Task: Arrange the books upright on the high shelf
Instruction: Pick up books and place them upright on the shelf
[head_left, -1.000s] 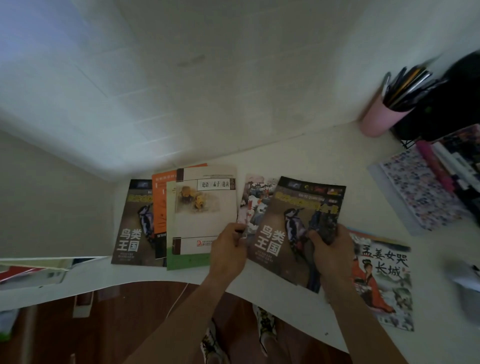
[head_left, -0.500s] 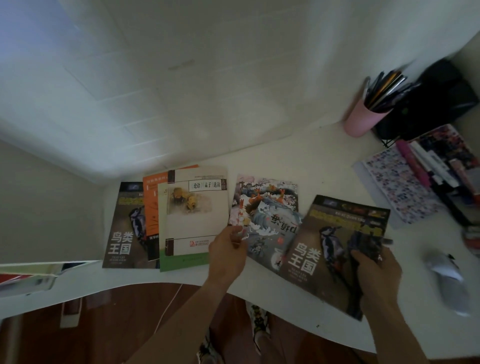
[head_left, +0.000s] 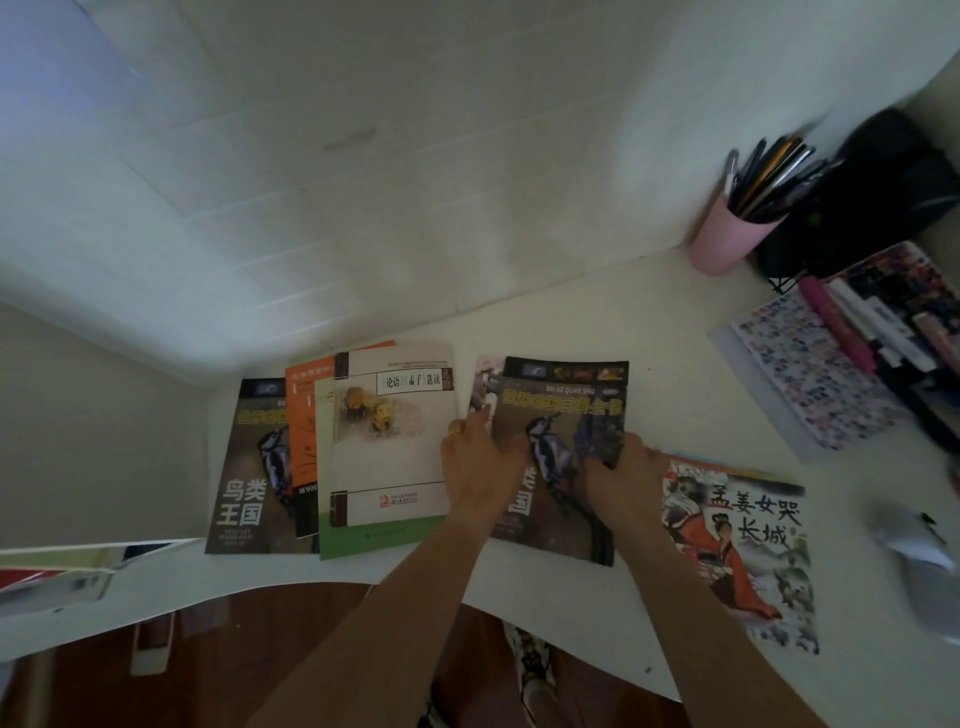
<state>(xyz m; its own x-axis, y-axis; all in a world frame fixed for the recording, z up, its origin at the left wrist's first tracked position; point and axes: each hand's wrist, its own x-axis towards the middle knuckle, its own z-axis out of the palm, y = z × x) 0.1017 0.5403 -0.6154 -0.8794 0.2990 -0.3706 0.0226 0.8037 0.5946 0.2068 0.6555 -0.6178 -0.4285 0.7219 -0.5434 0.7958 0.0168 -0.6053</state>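
A dark woodpecker-cover book lies square on a colourful book, of which only the left edge shows. My left hand grips the pair at their left edge, thumb on the dark cover. My right hand pinches the dark book near its middle. To the left lies an overlapping pile: a second woodpecker book, an orange book, a green book and a cream book on top. An illustrated book with a red-robed figure lies flat at the right. No shelf is in view.
All books lie on a white desk against a white wall. At the back right stand a pink pen cup and a black object. A patterned folder with markers and a blurred white mouse lie at the right.
My right hand has brought the dark woodpecker book back from the right and laid it squarely over the colourful book. My left hand stayed at that book's left edge.
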